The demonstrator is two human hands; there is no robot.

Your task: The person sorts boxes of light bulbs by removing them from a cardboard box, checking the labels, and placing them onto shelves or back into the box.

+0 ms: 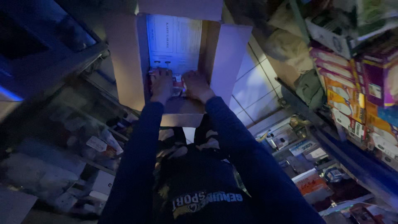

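Two hands: left hand (pixel 161 85) and right hand (pixel 197 86) reach into the open cardboard box (pixel 124 70), far centre.
Grip: both curled onto small red packet (pixel 178 81); exact pinch unclear.
Tip: lift evenly, clear the flaps (pixel 230 58).

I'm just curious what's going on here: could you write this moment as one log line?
left hand: inside open cardboard box, on packets | right hand: same, beside it | paper sheet inside box | light: dim
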